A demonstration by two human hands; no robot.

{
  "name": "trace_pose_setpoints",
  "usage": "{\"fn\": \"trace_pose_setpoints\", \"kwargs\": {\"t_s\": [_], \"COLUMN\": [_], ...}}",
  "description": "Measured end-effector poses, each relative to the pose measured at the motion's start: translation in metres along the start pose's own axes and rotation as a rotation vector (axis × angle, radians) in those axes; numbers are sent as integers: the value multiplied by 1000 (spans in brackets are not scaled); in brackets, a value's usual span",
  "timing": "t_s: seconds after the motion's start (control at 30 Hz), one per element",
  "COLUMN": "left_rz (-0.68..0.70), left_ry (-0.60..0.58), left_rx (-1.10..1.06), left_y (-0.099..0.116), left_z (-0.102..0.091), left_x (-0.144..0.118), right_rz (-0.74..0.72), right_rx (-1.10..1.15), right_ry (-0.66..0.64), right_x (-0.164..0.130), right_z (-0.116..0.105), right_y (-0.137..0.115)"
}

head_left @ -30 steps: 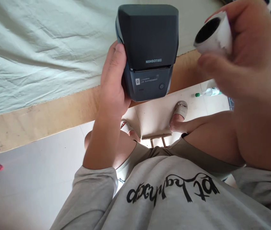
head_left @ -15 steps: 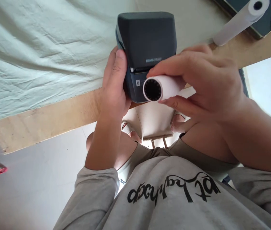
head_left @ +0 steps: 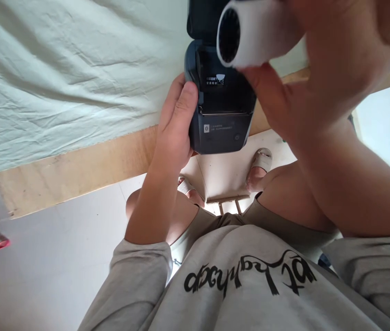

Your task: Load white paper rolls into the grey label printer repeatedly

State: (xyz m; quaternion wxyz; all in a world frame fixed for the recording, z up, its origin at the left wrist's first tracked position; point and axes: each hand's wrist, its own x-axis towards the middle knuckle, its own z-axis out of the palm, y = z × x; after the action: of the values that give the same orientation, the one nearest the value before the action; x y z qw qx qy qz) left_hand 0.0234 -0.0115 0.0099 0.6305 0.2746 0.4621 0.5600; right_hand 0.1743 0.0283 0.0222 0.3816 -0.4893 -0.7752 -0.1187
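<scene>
My left hand is wrapped around the left side of the dark label printer, thumb laid up along its edge, holding it at the near edge of the desk. Its lid is swung up and away from me, so the empty paper bay faces up toward my eyes.

My right hand is closed on a white paper roll, fingers over the top and thumb beneath. The roll sits just above and a little to the right of the open bay, close to the camera and apart from the printer as far as I can tell. Its long axis runs roughly left to right, with the hollow core end pointing left, which I judge to be about in line with the width of the bay. The right hand is plainly the nearer one to the roll.

The pale green cloth covers the desk to the left.
</scene>
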Motion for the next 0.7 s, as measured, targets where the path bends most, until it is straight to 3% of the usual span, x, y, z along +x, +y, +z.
{"fn": "trace_pose_setpoints", "kwargs": {"t_s": [0.03,0.2,0.3,0.37,0.53,0.6,0.7], "left_rz": [53,165,178,187,150,123,157], "left_ry": [-16,15,5,-5,-54,-108,-55], "left_rx": [30,46,52,70,108,93,87], "left_y": [0,1,1,1,0,0,-1], "left_z": [0,6,9,9,-2,-4,-1], "left_x": [0,-3,-5,-5,1,3,3], "right_rz": [-37,-141,-115,-123,-196,-148,-83], "right_rx": [-45,85,50,26,52,117,227], "right_ry": [42,-165,-251,-237,-60,-83,-215], "right_x": [-3,-8,-8,-8,-8,-7,-5], "right_z": [2,2,1,1,0,0,0], "right_y": [3,-3,-8,-7,-2,-4,-9]}}
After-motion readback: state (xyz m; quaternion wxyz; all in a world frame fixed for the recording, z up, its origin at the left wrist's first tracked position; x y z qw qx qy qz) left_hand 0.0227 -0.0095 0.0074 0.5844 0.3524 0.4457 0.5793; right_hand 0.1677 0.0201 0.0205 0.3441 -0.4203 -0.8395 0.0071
